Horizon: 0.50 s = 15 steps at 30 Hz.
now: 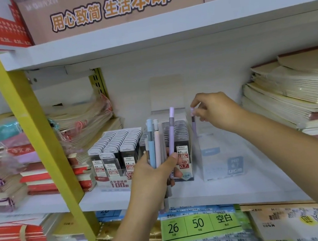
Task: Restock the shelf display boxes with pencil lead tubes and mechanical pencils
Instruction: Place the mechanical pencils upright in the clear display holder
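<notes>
My left hand (153, 174) grips a bunch of several pastel mechanical pencils (156, 139), upright, in front of the shelf. My right hand (214, 110) pinches the top of a single purple mechanical pencil (193, 122), which stands upright inside a clear plastic display box (220, 152) at the middle right of the shelf. To the left stand two display boxes of pencil lead tubes: one labelled 0.5 (115, 149) and one labelled 0.7 (181, 137), partly hidden behind the pencils in my left hand.
Stacks of notebooks (297, 96) fill the shelf's right side, and wrapped notebooks (36, 158) the left. A yellow upright post (41, 145) crosses in front at left. Cardboard boxes (109, 4) sit on the shelf above; more packs (199, 227) lie on the shelf below.
</notes>
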Motion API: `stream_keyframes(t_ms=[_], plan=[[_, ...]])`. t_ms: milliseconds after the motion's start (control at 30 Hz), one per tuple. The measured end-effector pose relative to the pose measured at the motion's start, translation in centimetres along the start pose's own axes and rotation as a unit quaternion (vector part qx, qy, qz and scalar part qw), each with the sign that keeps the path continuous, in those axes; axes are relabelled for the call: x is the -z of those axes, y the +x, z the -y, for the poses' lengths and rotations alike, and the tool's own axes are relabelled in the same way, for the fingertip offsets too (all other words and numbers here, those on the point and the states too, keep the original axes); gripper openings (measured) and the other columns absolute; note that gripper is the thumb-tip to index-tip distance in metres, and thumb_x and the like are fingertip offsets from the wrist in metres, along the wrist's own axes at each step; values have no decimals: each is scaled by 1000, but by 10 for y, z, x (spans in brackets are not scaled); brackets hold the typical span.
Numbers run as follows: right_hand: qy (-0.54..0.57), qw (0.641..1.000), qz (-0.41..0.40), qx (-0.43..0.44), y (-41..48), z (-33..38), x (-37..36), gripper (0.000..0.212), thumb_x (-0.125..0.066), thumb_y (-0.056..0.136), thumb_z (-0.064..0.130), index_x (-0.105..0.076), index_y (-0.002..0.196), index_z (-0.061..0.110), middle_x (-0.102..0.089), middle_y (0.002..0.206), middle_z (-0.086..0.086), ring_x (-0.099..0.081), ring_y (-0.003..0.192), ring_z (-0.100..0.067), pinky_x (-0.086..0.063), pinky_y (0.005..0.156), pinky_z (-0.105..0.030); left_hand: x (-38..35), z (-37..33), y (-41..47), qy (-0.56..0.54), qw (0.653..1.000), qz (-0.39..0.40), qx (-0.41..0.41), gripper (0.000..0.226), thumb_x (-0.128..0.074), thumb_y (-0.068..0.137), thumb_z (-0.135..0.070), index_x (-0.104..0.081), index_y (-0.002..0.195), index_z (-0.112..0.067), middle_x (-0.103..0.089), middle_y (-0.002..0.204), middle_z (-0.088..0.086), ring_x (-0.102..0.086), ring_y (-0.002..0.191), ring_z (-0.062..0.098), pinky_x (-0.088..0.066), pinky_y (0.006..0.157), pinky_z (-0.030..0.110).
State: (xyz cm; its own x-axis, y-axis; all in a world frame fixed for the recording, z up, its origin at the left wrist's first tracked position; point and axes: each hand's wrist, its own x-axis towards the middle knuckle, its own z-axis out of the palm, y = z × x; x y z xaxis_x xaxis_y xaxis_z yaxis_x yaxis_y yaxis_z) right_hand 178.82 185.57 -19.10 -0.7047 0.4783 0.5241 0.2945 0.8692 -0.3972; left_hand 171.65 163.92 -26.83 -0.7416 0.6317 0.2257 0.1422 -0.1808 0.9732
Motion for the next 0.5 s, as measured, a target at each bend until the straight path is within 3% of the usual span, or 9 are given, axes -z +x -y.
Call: stream_keyframes(t_ms=[67,100,200,300,367,433,500], plan=[[27,996,-81,0,-9,6,9,17,-54,96,14,-66,108,12,-70,89,-4,-67,79,-21,-52,78,-34,-1,-2,0,-22,1000,10,8,11,-74,89,-22,-69,98,-17,-78,81,6,-65,58,13,-52,54,24],[100,990,-100,-12,-17,12,13,18,-52,97,15,-67,107,13,-71,85,0,-67,75,-17,-53,74,-31,-2,-3,0,-31,999,16,11,11,-75,89,-22,-70,97,-17,-77,82,9,-65,59,15,-52,55,26],[366,930,18,-35,-46,37,17,20,-56,97,21,-63,115,25,-75,87,1,-70,75,-10,-54,65,-22,-7,-6,1,-44,998,41,11,5,-75,88,-20,-73,93,-19,-78,84,11,-64,61,17,-51,56,30],[435,896,79,-27,-60,51,15,30,-62,93,16,-57,118,31,-76,91,0,-72,81,-18,-56,64,-22,-15,-7,-1,-41,997,67,7,10,-73,91,-18,-71,99,-15,-79,86,8,-69,63,15,-52,53,24],[473,880,16,-32,-58,51,22,28,-62,91,7,-58,112,25,-76,86,-5,-71,74,-21,-57,57,-25,-17,-6,-3,-45,997,69,8,11,-71,92,-19,-70,101,-15,-79,88,6,-72,67,16,-53,53,23],[484,868,-106,-24,-50,40,36,25,-62,91,4,-55,105,24,-76,81,-5,-71,71,-19,-55,54,-24,-15,-4,-3,-46,997,58,8,7,-70,93,-21,-69,98,-17,-79,86,5,-72,66,16,-54,54,24],[418,891,-178,11,-39,25,50,28,-63,90,5,-52,100,29,-74,77,-3,-72,71,-18,-56,57,-24,-11,0,-2,-27,999,43,5,6,-71,92,-23,-68,93,-18,-74,74,3,-64,57,15,-53,55,29]])
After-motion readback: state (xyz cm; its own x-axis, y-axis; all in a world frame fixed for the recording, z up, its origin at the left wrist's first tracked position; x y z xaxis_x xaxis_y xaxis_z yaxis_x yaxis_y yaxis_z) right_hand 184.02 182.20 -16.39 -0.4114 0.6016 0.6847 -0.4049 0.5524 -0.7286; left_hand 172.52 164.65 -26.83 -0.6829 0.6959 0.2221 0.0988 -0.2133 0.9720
